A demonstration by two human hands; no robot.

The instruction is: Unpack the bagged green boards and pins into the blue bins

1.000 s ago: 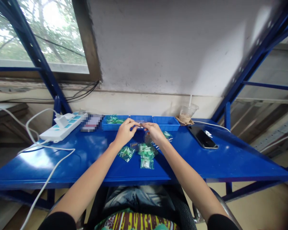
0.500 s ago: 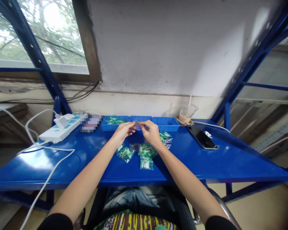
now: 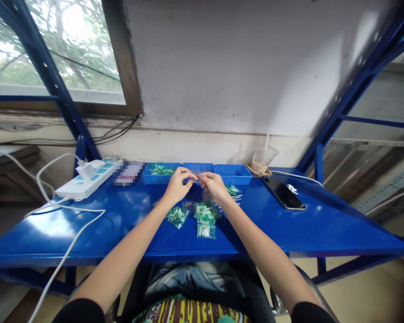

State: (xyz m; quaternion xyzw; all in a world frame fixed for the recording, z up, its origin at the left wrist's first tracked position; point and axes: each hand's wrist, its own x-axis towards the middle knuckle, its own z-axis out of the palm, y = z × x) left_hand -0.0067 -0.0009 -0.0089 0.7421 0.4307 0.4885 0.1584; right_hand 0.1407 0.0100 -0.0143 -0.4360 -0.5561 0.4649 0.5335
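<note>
Between my two hands, just in front of the blue bins, is a small clear plastic bag [image 3: 196,174]. My left hand [image 3: 179,183] pinches its left side between thumb and fingers. On the other side, my right hand [image 3: 213,183] closes its fingertips on the bag; its contents are too small to make out. Below my hands lie green-tinted bags with white pieces [image 3: 206,220] and another such bag [image 3: 177,216] to the left. A small bag with brass-coloured parts [image 3: 187,205] lies between them. Thin metal pieces [image 3: 235,199] are partly hidden behind my right hand.
Blue bins [image 3: 234,175] stand along the back; the left one holds green bags [image 3: 160,169]. At the right are a black phone [image 3: 284,194], white earphones [image 3: 292,189] and a plastic cup [image 3: 263,161]. A power strip [image 3: 87,179] with trailing white cable stands at the left.
Both hands have shifted slightly to the right, with the clear bag still between them. The bags on the table lie nearly as before.
</note>
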